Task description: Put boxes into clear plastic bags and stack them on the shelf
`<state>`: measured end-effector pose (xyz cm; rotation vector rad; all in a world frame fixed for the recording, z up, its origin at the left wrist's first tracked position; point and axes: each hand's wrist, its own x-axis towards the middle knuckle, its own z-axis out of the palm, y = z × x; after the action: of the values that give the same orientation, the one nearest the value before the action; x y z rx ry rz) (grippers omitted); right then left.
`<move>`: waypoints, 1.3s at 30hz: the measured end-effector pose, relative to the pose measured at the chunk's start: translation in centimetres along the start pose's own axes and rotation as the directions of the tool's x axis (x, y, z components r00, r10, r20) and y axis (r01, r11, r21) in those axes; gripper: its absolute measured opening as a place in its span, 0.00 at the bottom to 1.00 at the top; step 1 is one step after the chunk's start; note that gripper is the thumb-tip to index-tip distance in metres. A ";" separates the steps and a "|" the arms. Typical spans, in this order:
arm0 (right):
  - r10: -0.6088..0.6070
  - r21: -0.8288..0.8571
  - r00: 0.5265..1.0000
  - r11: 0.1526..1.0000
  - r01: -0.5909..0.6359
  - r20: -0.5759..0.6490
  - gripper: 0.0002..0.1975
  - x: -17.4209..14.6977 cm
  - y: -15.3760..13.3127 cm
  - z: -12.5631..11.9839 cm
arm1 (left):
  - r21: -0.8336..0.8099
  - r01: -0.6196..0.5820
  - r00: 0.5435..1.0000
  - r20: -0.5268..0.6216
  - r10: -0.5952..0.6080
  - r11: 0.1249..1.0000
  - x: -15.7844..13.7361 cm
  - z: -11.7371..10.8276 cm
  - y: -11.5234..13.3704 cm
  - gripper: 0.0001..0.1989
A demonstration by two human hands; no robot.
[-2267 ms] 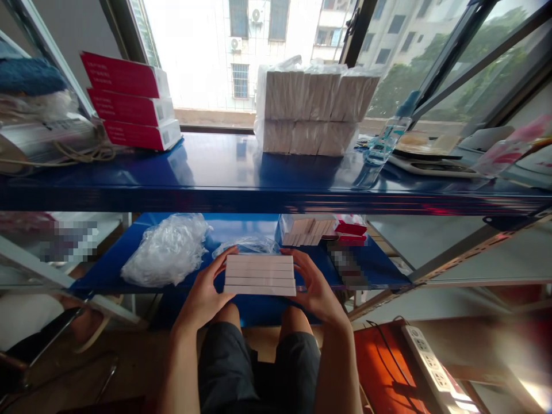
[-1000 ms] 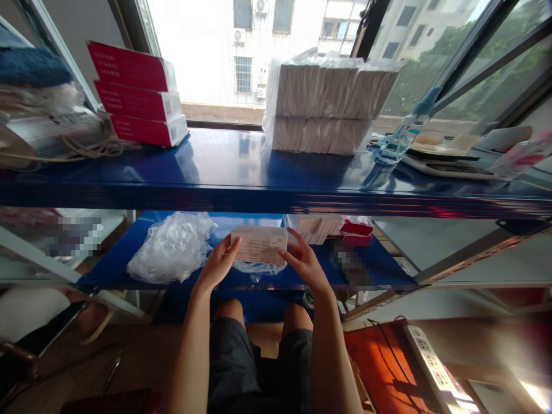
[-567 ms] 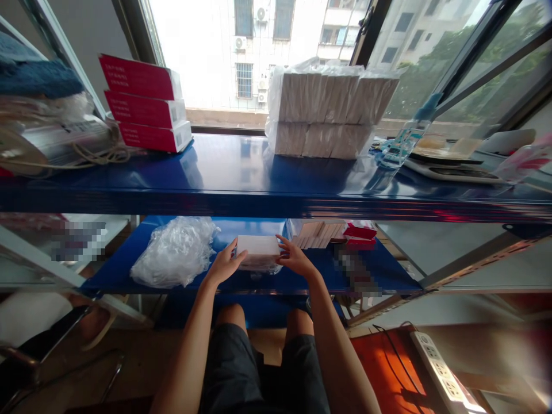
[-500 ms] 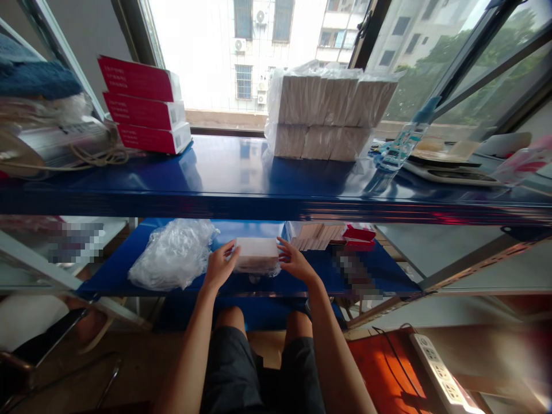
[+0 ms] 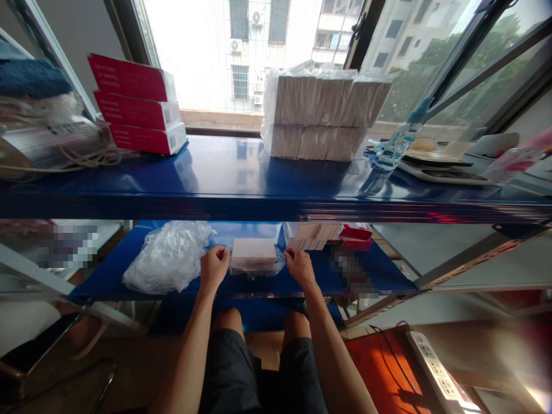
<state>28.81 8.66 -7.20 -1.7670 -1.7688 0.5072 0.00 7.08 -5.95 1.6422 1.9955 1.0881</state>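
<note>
A pale, block-shaped stack (image 5: 253, 252) rests on the lower blue shelf, with a clear plastic bag (image 5: 279, 264) open loosely around its sides. My left hand (image 5: 214, 267) is closed in a pinch at the bag's left edge. On the other side, my right hand (image 5: 299, 265) pinches the bag's right edge. The plastic is thin, so its exact hold between the fingertips is hard to see. Close to my left hand lies a crumpled heap of clear plastic bags (image 5: 168, 259).
On the upper blue shelf (image 5: 228, 178) stand red and white boxes (image 5: 131, 106), a plastic-wrapped block of pale packs (image 5: 321, 112) and a clear bottle (image 5: 394, 146). A row of pale packs (image 5: 317, 234) stands right on the lower shelf. A power strip (image 5: 433, 365) lies lower right.
Both hands have moved outward from the stack's sides, and their spread fingers have closed into pinches on the plastic bag. The bag's edges now spread wider. The view has shifted slightly.
</note>
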 end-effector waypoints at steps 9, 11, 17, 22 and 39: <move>-0.038 -0.025 0.993 0.999 0.041 0.111 0.09 -0.1 -0.7 0.0 | -0.222 -0.181 0.983 -0.055 0.173 0.958 2.0 0.1 5.2 0.13; -0.031 -0.046 0.995 0.998 0.035 0.091 0.05 -0.3 -0.8 0.5 | -0.206 -0.229 0.973 -0.026 0.229 0.951 1.7 0.4 5.5 0.13; 0.036 0.003 0.993 0.999 -0.036 -0.114 0.13 -1.0 -0.6 -0.8 | -0.139 -0.144 0.983 -0.138 0.124 0.980 0.1 -1.0 4.0 0.13; 0.029 0.270 0.958 0.961 0.052 -0.287 0.14 -1.1 -2.5 -3.1 | -0.316 -0.100 0.991 -0.120 0.065 0.944 -0.9 -2.0 3.7 0.15; -0.261 0.427 0.955 0.854 0.296 -0.138 0.14 -1.0 -8.5 -6.4 | -0.478 -0.059 0.996 -0.092 0.017 0.876 0.5 -3.9 3.6 0.22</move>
<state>26.31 6.41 2.88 -1.1754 -1.6566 0.6510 -0.31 6.38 -0.67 1.3875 1.5641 1.5419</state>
